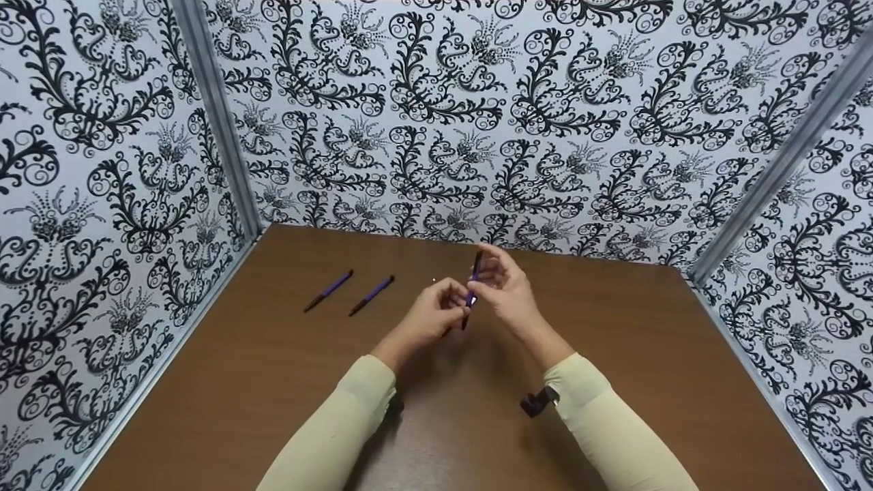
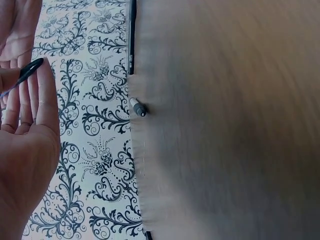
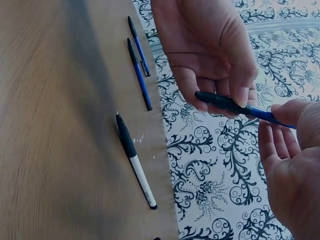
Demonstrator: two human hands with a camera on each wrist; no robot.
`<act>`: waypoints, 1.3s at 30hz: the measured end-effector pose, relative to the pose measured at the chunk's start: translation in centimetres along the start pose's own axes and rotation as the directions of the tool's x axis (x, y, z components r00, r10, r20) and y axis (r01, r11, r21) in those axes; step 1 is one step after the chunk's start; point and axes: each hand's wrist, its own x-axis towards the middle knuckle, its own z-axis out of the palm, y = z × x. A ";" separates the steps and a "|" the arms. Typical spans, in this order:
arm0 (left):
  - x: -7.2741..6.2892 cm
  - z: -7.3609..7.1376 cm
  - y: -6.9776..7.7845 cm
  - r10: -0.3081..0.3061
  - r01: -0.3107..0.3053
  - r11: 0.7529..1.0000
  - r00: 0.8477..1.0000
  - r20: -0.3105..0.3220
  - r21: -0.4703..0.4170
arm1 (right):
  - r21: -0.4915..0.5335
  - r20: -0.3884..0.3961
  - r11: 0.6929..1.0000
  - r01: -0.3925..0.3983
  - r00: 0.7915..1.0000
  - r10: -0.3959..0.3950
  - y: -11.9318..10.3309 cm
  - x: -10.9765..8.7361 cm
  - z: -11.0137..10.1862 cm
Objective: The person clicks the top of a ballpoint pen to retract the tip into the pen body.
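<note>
Both hands hold one blue pen with black ends (image 1: 477, 263) above the middle of the table. My left hand (image 1: 436, 308) pinches its lower part between thumb and fingers. Nearer the pen's upper end, my right hand (image 1: 513, 294) grips it with the thumb against the barrel. In the right wrist view, the held pen's black end (image 3: 220, 102) sticks out past the left thumb, and the blue barrel runs under the right thumb. Below the hands, a white pen with a black grip (image 3: 138, 170) lies on the table; the hands mostly hide it in the head view.
Two more blue-and-black pens, a left one (image 1: 329, 290) and a right one (image 1: 372, 295), lie side by side left of the hands on the brown table (image 1: 273, 409). Patterned walls (image 1: 443, 123) with grey metal posts (image 1: 225, 123) enclose its back and sides.
</note>
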 end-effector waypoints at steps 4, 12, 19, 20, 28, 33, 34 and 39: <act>-0.1 -0.4 0.1 -0.023 0.023 0.999 1.000 0.002 0.029 | -0.003 0.001 1.000 -0.025 1.000 0.025 0.1 0.0 -0.2; -0.4 -1.3 0.3 -0.031 0.035 0.989 0.999 -0.029 0.145 | -0.063 0.009 0.997 -0.035 0.999 0.036 1.1 -0.7 -0.8; -0.6 -2.0 0.2 -0.036 0.042 0.988 0.999 -0.040 0.152 | -0.131 0.027 0.991 -0.035 0.999 0.039 1.6 -1.1 -1.3; -0.6 -2.1 0.2 -0.037 0.043 0.987 0.998 -0.042 0.154 | -0.145 0.030 0.989 -0.034 0.999 0.038 1.7 -1.2 -1.4; -0.8 -2.8 -0.2 -0.035 0.042 0.979 0.999 -0.040 0.198 | -0.270 0.044 0.963 -0.010 0.999 0.023 2.2 -1.6 -2.3; -0.9 -3.3 -0.3 -0.043 0.050 0.970 0.998 -0.034 0.238 | -0.311 0.074 0.950 0.015 0.997 0.008 2.6 -1.9 -2.8; -0.9 -3.5 -0.3 -0.044 0.051 0.968 0.998 -0.032 0.244 | -0.319 0.083 0.947 0.025 0.997 0.002 2.7 -2.0 -2.9; -1.2 -4.0 -0.3 -0.066 0.066 0.968 0.998 -0.010 0.243 | -0.356 0.101 0.933 0.042 0.995 -0.007 3.2 -2.2 -3.4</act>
